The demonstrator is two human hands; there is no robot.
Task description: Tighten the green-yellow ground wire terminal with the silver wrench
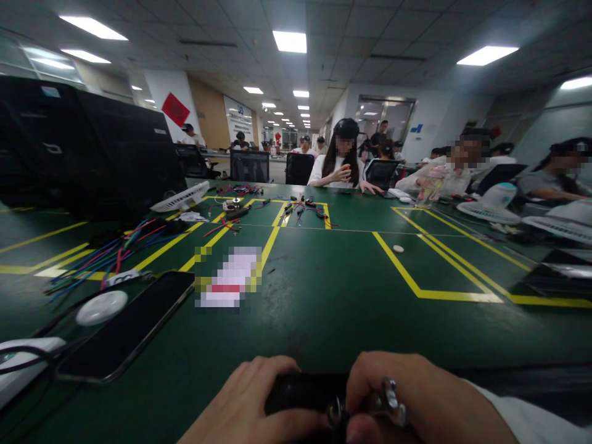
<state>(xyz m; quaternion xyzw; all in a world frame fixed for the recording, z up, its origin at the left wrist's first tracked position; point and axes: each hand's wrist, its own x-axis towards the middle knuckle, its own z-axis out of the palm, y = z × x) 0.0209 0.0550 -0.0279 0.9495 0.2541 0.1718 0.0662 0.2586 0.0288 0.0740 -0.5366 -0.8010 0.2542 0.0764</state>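
Note:
Low in the head view, my left hand (pixel 252 398) is curled round the left end of a dark, smooth black object (pixel 305 391) at the table's near edge. My right hand (pixel 420 394) is closed at that object's right end. A small shiny metal fitting (pixel 392 394), shaped like a lever or clip, pokes out between the right thumb and fingers. A dark ring-like end (pixel 335 412) shows between the two hands. What exactly these parts are, I cannot make out, since the fingers cover much of them.
The green table (pixel 305 308) bears yellow tape lines. On the left lie a phone (pixel 134 324), a white disc (pixel 102 307), bundled wires (pixel 115 253) and a black computer case (pixel 92 148). A blurred-out paper (pixel 231 277) lies ahead. Across sits a person (pixel 340 160); others sit right, near white fans (pixel 490 206).

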